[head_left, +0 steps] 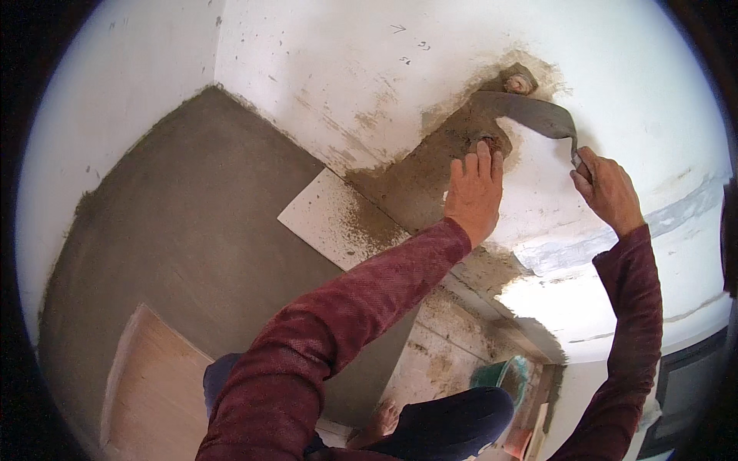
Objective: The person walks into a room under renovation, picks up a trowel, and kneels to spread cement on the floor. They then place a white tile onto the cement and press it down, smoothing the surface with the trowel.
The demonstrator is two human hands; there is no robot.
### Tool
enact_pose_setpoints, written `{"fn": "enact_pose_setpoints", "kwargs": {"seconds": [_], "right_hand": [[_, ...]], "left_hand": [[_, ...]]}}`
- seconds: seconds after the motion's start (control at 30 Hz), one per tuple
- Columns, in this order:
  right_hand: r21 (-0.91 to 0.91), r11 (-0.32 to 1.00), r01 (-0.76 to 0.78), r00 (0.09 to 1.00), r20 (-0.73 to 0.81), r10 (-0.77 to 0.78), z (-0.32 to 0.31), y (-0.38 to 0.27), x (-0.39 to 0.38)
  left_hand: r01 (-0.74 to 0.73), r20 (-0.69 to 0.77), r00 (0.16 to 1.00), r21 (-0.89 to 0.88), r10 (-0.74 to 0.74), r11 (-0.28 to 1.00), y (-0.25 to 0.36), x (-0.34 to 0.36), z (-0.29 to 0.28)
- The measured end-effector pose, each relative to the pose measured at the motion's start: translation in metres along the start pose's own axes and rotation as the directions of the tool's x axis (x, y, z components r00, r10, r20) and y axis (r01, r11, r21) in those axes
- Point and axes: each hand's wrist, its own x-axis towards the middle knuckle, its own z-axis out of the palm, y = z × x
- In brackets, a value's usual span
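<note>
Fingers stretched, my left hand [475, 196] reaches to the white wall, its fingertips at a rough hollow [500, 141] in a patch of damp brown mortar [419, 177]. What lies under the fingertips is hidden. My right hand [611, 192] is closed round the handle of a trowel [538, 115]. The trowel's flat, curved grey blade points left across the upper part of the patch, close to the wall. Just above the blade, a round hole [520, 81] with a pinkish-brown filling sits in the mortar.
Below the wall lies a white board [338, 219] spattered with mortar, on a smooth grey mortar surface [207, 207]. A tan panel [154, 376] is at lower left. Near my knee [453, 419] stand a green bucket [503, 376] and a smaller orange container [518, 441].
</note>
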Motion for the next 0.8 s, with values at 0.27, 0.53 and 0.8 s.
{"fn": "enact_pose_setpoints", "kwargs": {"seconds": [0.27,0.53,0.8], "right_hand": [[-0.024,0.997,-0.073,0.997,-0.034,0.072,0.054,-0.035,-0.023],[-0.14,0.985,-0.103,0.994,0.011,0.106,0.062,-0.04,-0.022],[-0.124,0.988,-0.095,0.995,-0.04,0.09,0.046,-0.042,-0.008]], "left_hand": [[0.03,-0.003,1.0,-0.063,-0.03,0.998,-0.003,-0.004,0.002],[0.038,-0.006,0.999,-0.047,-0.038,0.998,-0.002,-0.004,0.008],[0.06,0.007,0.998,0.007,-0.06,0.998,0.004,-0.002,0.009]]}}
